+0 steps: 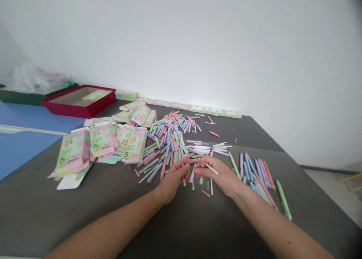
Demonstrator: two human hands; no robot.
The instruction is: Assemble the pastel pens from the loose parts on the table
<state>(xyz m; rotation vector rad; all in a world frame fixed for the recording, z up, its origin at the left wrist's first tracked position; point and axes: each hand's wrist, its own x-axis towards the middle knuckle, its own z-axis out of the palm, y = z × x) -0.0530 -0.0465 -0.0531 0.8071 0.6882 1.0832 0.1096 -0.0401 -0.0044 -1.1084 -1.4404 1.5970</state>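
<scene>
A: Tabletop (pixel 175 232) lies dark beneath your forearms. What does your right hand (pixel 219 174) have?

B: Your thumb and fingers there pinch together on a thin white stick (pixel 211 169), which slants down past your knuckles.

A: And your left hand (pixel 174 178)?

B: Its fingertips are curled closed on a purple piece (pixel 183 172), mostly hidden by your grip. The two hands are near each other, just in front of the heap of pastel pen parts (pixel 169 142).

A: What lies close to you there?

B: A small coral piece (pixel 206 193) on the table between your forearms, and loose white sticks (pixel 200 149) beyond your right hand. Pastel pens (pixel 261 176) lie grouped to your right.

A: And to your left?

B: Printed card packets (pixel 75 149) lie overlapping in a pile. Farther back, a red tray (pixel 96 106) holds more packets, beside a green tray (pixel 25 98) with a clear plastic bag (pixel 35 80) on it. A row of packets (pixel 181 106) runs along the white wall (pixel 198 44).
</scene>
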